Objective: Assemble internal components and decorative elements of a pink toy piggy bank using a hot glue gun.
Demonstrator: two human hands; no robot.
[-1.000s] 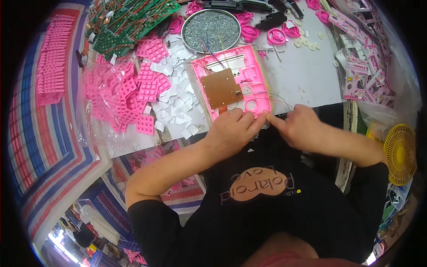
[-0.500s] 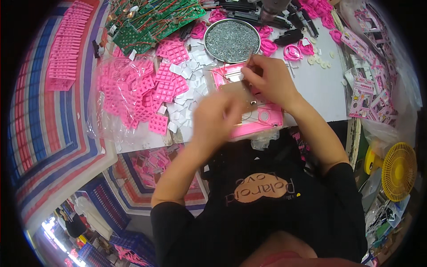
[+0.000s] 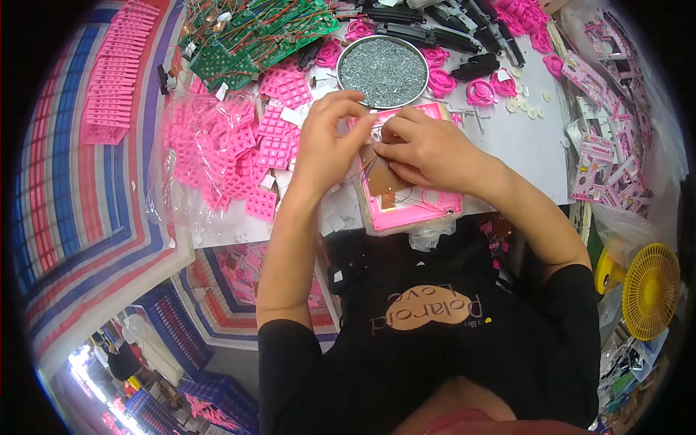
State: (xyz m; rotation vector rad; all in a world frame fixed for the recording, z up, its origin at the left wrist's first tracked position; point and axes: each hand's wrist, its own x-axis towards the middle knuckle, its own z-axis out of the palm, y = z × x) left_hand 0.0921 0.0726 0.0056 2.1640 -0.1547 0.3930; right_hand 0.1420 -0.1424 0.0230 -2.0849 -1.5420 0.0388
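Note:
A pink plastic casing (image 3: 406, 220) lies open in front of me at the table's near edge, with a brown circuit board (image 3: 382, 181) and thin wires inside. My left hand (image 3: 326, 145) is at the casing's upper left, thumb and forefinger brought together in a pinch. My right hand (image 3: 429, 151) rests over the casing's middle with fingers curled and tips close to my left thumb. Whatever small piece is between the fingertips of either hand is too small to make out. My right hand covers part of the board.
A round tray of small screws (image 3: 383, 71) stands beyond the casing. Pink keypads (image 3: 210, 141) lie in clear plastic on the left, green circuit boards (image 3: 254, 43) behind them. Black plastic parts (image 3: 475, 65) and pink rings (image 3: 481, 92) are at the back right. A yellow fan (image 3: 650, 291) stands at right.
My left hand, blurred before, has moved up and away from me to the casing's far left. My right hand has come lower and nearer, over the brown board.

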